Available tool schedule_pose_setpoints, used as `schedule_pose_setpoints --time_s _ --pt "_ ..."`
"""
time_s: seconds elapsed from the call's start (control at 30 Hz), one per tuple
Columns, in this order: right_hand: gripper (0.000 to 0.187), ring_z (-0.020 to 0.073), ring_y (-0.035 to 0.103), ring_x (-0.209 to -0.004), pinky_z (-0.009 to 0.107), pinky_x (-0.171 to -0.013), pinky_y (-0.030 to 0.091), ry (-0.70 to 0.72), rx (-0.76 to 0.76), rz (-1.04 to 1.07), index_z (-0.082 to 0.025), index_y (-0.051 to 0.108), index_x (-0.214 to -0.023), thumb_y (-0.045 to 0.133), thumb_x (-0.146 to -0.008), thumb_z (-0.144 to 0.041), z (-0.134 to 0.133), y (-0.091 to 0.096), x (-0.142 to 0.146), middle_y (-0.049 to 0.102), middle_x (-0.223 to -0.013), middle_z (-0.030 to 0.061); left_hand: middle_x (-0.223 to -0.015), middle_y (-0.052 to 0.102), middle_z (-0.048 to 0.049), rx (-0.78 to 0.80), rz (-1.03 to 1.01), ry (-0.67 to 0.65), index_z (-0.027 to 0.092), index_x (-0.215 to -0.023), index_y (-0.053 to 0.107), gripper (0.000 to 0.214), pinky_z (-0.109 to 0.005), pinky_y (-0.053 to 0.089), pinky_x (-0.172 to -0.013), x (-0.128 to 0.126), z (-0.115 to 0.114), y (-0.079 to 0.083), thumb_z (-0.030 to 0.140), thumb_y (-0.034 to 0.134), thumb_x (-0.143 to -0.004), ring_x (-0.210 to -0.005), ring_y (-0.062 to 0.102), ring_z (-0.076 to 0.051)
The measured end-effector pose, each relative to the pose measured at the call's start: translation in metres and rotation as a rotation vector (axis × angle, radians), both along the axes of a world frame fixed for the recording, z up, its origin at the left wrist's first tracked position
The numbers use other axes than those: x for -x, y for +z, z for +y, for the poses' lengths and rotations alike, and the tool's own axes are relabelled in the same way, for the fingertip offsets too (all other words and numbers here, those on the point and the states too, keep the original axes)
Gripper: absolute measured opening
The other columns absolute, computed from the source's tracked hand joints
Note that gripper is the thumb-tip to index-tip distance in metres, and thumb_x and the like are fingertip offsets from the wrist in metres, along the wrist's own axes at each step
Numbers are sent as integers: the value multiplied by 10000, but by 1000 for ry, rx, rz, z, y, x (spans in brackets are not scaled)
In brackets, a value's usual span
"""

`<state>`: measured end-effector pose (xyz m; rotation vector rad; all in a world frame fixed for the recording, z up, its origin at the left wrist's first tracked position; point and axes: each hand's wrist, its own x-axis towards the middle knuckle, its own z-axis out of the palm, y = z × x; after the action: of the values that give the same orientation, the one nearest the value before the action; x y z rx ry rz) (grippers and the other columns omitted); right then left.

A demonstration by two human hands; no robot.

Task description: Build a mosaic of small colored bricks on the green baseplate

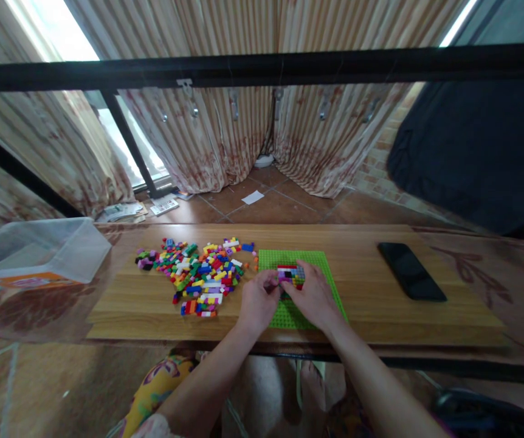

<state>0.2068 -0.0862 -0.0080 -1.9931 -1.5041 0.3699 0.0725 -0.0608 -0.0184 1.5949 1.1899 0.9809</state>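
A small multicoloured block of toy building bricks (290,275) is over the green studded baseplate (330,280), between my two hands. My right hand (315,296) grips its right side, with the thumb along the near edge and the fingers at the far edge. At the left end of the block is my left hand (259,298), its thumb and fingers pinched together. What those fingertips hold, if anything, is hidden. The palms and wrists cover part of the baseplate. Whether the block is pressed onto the studs cannot be seen.
A spread pile of loose toy bricks (202,267) lies left of the baseplate on the wooden table (362,316). A black phone (410,272) rests at the right. Beyond the left end stands a translucent plastic bin (43,249). A dark bar (262,70) crosses behind.
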Motion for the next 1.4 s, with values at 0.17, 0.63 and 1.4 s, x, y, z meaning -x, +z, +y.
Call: schedule_pose_setpoints --time_s 0.17,0.63,1.4 --pt "557 323 514 -1184 479 -950 417 -9 -13 -9 -161 528 -1265 589 -773 -416 2 -3 -1 567 -1249 170 -758 663 -4 4 13 7 151 -961 653 256 -226 508 -692 -1 -1 2 45 585 -738 -697 632 -112" --pt "623 318 528 -1167 465 -922 443 -2 36 -53 -144 483 -1311 582 -765 -425 3 -4 -2 569 -1228 179 -717 630 21 26 -18 7 161 -983 646 296 -213 501 -648 -2 0 -5 42 587 -719 -649 617 -103" --pt "684 311 570 -1071 484 -917 448 31 -45 -10 -93 541 -1252 463 -817 -616 8 -13 -24 590 -1173 210 -883 709 -43 -127 296 126 188 -974 659 257 -279 520 -751 28 18 21 95 523 -778 -800 657 -167"
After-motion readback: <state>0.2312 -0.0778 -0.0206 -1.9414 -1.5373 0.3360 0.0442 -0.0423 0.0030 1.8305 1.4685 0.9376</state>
